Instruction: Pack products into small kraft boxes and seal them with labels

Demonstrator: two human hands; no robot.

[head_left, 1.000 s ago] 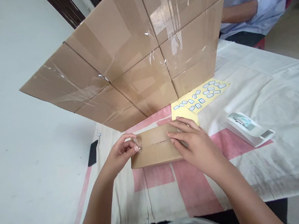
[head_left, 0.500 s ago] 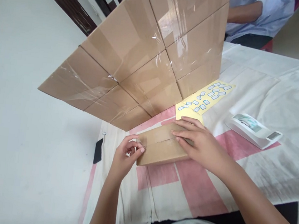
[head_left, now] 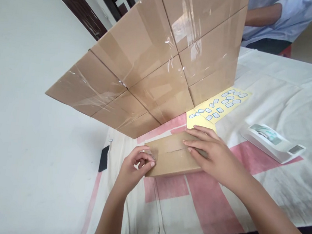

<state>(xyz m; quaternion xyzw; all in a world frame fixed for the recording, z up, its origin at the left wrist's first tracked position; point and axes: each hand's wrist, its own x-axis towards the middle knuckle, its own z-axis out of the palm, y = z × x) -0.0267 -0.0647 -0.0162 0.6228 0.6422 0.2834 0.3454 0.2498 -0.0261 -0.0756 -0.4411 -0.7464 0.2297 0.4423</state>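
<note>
Tape (head_left: 150, 152), clear, looks pinched in our left hand (head_left: 134, 168), thumb to finger, at the left end of the box (head_left: 165, 160), while our right hand (head_left: 214, 152) rests, fingers parted, over the other end. The flaps meet, seemingly closed; we judge the tape not yet flat. Our box lies on cloth (head_left: 169, 220) before a cardboard screen (head_left: 155, 75).

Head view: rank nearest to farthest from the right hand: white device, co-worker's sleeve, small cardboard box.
1. Small cardboard box: directly under the right hand.
2. White device: on the cloth, right side.
3. Co-worker's sleeve: beyond, upper right.
</note>
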